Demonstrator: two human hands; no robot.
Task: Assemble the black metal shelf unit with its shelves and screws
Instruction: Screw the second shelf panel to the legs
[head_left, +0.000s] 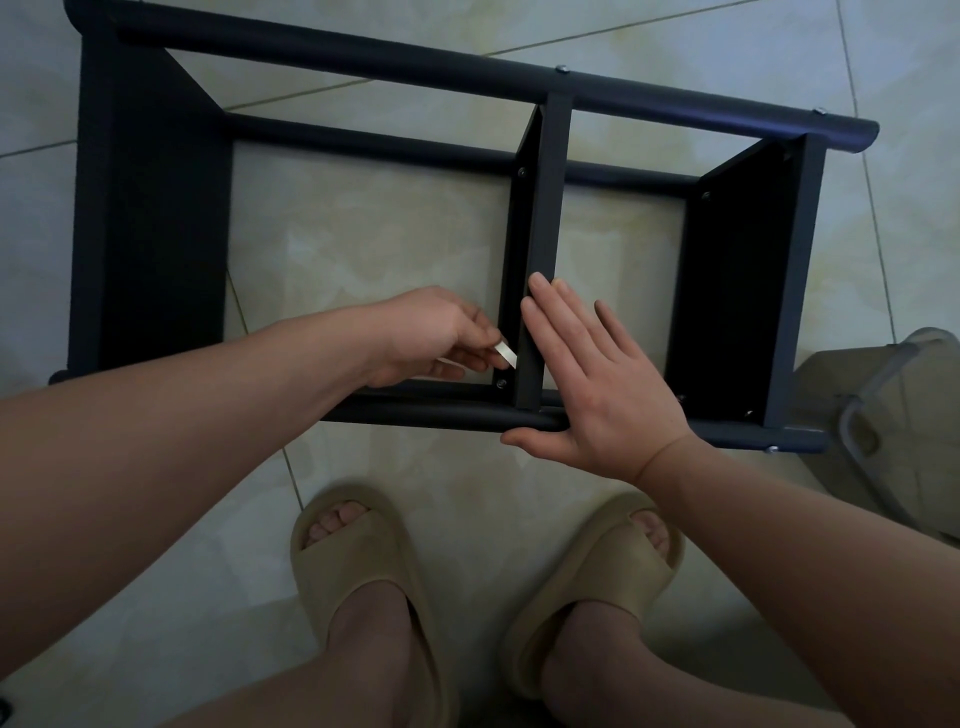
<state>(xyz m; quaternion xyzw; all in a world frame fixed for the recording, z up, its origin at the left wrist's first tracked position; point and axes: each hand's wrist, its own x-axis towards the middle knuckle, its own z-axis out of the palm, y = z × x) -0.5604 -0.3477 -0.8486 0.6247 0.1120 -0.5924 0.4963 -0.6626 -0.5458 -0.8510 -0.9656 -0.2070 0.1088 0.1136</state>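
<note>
Three flat matte panels sit between the round tubular rails of the black metal shelf unit (467, 67), which lies on its side on the glossy pale tiled floor (363, 249) at our feet. Our left hand (431, 338) pinches a small flat silvery tool (506, 353) just above a screw (501, 383) in the middle shelf (545, 208). Our right hand (608, 395) presses flat, fingers straight, against that shelf's edge.
</note>
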